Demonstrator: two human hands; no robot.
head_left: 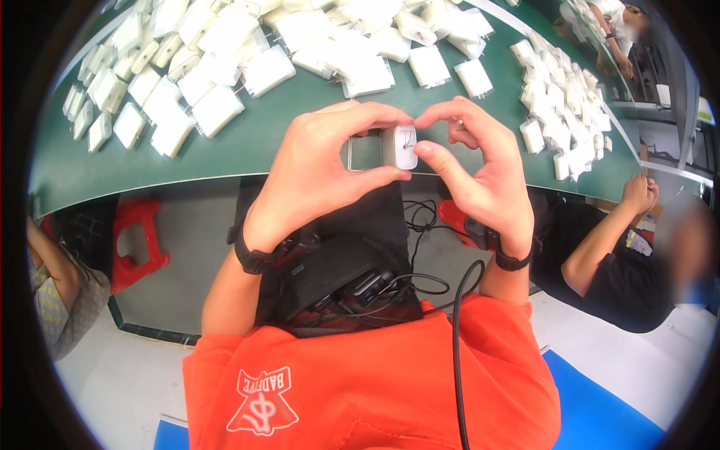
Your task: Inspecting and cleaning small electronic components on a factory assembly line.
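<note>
My left hand [311, 161] grips a small white box-shaped housing [389, 148] between index finger above and thumb below. Its end facing right is hollow, and thin dark wires [407, 142] show inside. To the housing's left, within the curve of my hand, a thin pale rectangular outline shows; I cannot make out what it is. My right hand [480, 157] is at the hollow end with thumb and index finger apart. Its thumb tip is close to the wires and its index tip is by the upper corner; whether either touches is unclear.
A large heap of similar white housings [219, 111] covers the far side of the green table [255, 155], with another pile [559, 112] at right. People sit on both sides. A red stool [139, 244] stands at left. A black cable [455, 352] hangs over my orange shirt.
</note>
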